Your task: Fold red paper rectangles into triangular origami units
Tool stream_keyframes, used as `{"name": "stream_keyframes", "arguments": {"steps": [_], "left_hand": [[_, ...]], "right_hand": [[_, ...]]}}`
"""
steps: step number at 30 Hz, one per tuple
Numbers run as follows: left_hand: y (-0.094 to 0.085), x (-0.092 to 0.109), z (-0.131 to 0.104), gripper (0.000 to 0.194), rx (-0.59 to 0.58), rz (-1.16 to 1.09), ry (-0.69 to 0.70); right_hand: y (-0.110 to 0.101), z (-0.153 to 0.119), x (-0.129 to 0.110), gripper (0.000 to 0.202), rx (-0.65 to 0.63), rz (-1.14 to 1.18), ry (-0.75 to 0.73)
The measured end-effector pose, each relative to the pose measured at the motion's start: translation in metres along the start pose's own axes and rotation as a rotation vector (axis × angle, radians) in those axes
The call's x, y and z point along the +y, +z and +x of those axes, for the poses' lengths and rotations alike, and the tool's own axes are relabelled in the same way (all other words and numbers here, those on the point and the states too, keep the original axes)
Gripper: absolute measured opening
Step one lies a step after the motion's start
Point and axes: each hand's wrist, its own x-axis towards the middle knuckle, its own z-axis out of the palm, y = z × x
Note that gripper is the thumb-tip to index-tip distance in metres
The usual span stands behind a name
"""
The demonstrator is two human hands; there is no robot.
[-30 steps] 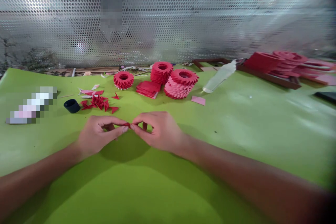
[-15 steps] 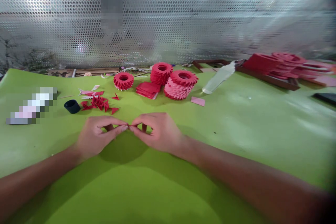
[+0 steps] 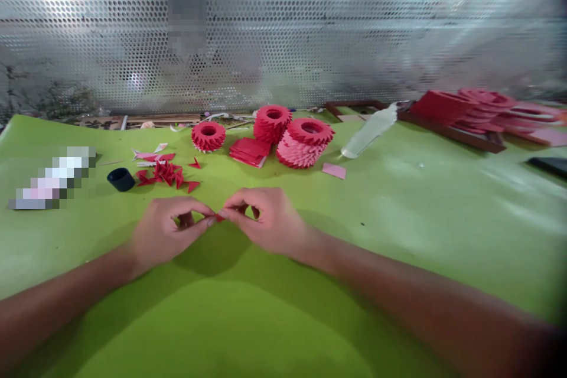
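Between my two hands is a small piece of red paper (image 3: 220, 218), mostly covered by the fingertips. My left hand (image 3: 166, 227) pinches it from the left with thumb and forefinger. From the other side, my right hand (image 3: 266, 218) pinches it in the same way, the fingertips of both hands nearly touching. Just beyond my left hand lies a loose pile of folded red paper triangles (image 3: 165, 173). A dark cylindrical cup or ring (image 3: 121, 179) stands to the left of the pile.
Behind my hands are a small red paper ring (image 3: 208, 137), a taller red ring stack (image 3: 272, 124), a pink-and-red ring stack (image 3: 305, 143) and red paper sheets (image 3: 249, 152). A pink slip (image 3: 333, 170) and a whitish bottle (image 3: 370, 131) lie right. More red paper (image 3: 443, 109) fills a tray.
The red paper has turned between my fingers and shows a little more of its face. My right fingers have shifted slightly over it; both hands stay in about the same place.
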Motion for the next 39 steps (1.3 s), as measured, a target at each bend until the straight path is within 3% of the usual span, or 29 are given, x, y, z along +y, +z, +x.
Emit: {"name": "stream_keyframes", "arguments": {"steps": [11,19,27,39], "left_hand": [[-0.001,-0.003,-0.001,0.03,0.023,-0.036,-0.071],[-0.001,-0.002,0.002,0.026,-0.064,-0.015,-0.038],[-0.002,-0.006,0.001,0.033,0.003,-0.105,-0.091],[0.0,-0.01,0.002,0.039,0.04,-0.151,-0.127]], "right_hand": [[-0.004,0.003,0.003,0.02,-0.036,0.09,0.038],[-0.002,0.001,-0.002,0.021,-0.04,0.057,0.064],[-0.005,0.004,0.003,0.021,-0.051,0.094,0.043],[-0.007,0.007,0.001,0.024,-0.154,0.115,0.186]]}}
